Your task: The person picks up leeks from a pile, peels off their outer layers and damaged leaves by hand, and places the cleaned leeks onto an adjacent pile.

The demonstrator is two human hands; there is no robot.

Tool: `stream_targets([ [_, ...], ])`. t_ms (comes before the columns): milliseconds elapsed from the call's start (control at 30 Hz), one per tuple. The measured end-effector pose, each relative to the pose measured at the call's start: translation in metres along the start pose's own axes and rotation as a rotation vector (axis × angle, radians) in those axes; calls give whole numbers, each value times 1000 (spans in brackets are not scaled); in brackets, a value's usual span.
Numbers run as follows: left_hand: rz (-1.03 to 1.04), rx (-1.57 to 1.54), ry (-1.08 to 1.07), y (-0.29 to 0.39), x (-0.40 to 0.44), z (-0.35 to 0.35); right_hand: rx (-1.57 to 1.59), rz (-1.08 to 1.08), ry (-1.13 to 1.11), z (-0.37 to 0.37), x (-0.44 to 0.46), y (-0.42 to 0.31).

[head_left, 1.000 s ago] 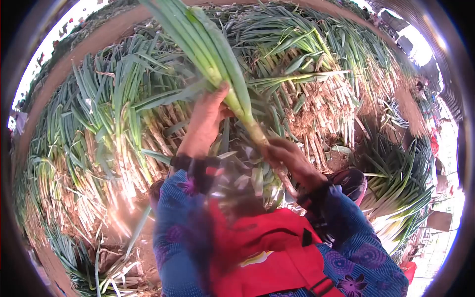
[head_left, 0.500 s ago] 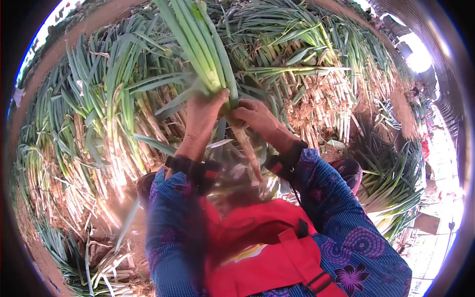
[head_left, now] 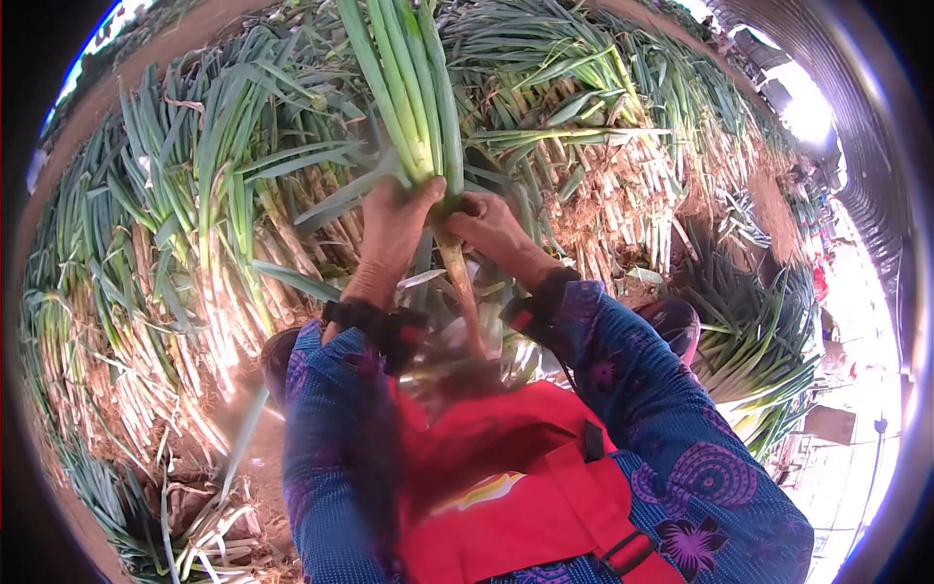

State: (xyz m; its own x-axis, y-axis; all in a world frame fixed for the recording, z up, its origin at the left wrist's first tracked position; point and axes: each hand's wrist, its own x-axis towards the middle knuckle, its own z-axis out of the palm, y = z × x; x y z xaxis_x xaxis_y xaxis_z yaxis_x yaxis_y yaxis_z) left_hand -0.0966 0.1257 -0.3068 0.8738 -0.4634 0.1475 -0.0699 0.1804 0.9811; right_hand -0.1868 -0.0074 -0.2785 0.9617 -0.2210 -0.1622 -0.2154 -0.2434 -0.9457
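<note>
A large green onion [head_left: 411, 117] stands upright before me, leaves up and its brownish stem slanting down toward the red apron. My left hand [head_left: 391, 226] is closed around its neck, thumb pressed where the leaves fan out. Just below and to the right, the fingers of my right hand [head_left: 494, 234] are pinched on the same onion, at an outer leaf beside the stem. Exactly what lies between those fingertips is partly hidden. The root end is blurred.
Piled green onions [head_left: 195, 185] lie along the left, and more onions [head_left: 623, 185] spread at the back right. Another heap [head_left: 759, 350] sits beside my right knee. Loose leaves and scraps [head_left: 209, 526] lie on the soil at lower left. A red apron [head_left: 506, 448] covers my lap.
The onion's lower end has swung a little to the left, and both hands have shifted slightly left with it. Their grip looks the same.
</note>
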Motion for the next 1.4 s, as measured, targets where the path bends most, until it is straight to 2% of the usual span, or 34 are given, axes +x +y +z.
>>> stream_targets([
  [200, -44, -155, -81, 9, -7, 0, 211, 46, -87, -9, -14, 2],
  [400, -117, -307, -153, 19, -12, -1, 424, 129, -5, -7, -23, 13],
  [600, -144, -517, -206, 20, -9, -5, 1093, 275, -47, 2, -23, 46],
  [700, -184, -606, -217, 18, -6, -9, 1069, 176, -42, 7, -27, 43],
  [800, -194, -613, -167, 20, -4, -8, 1113, 272, -104, 5, -29, 22],
  [900, -83, -613, -99, 17, 5, -10, 1216, 164, -312, -3, -22, 26],
  [1000, -81, -611, -9, 17, 9, -20, 1438, 232, -65, -4, -28, 16],
  [1033, -34, -637, 38, 16, 12, -21, 1471, 262, -209, -18, -24, 29],
  [1133, -26, -630, 72, 5, 19, -37, 1362, 130, -99, -67, -19, 69],
  [1200, -28, -650, 130, 10, 17, -47, 1202, 112, 91, -116, -22, 90],
  [1233, -31, -664, 157, 14, 17, -54, 535, -215, 241, -153, -33, 125],
  [1333, -20, -699, 255, 21, 19, -68, -638, -301, 533, -310, -83, 215],
  [1400, -20, -712, 300, 26, 16, -77, -617, -118, 729, -380, -149, 242],
])
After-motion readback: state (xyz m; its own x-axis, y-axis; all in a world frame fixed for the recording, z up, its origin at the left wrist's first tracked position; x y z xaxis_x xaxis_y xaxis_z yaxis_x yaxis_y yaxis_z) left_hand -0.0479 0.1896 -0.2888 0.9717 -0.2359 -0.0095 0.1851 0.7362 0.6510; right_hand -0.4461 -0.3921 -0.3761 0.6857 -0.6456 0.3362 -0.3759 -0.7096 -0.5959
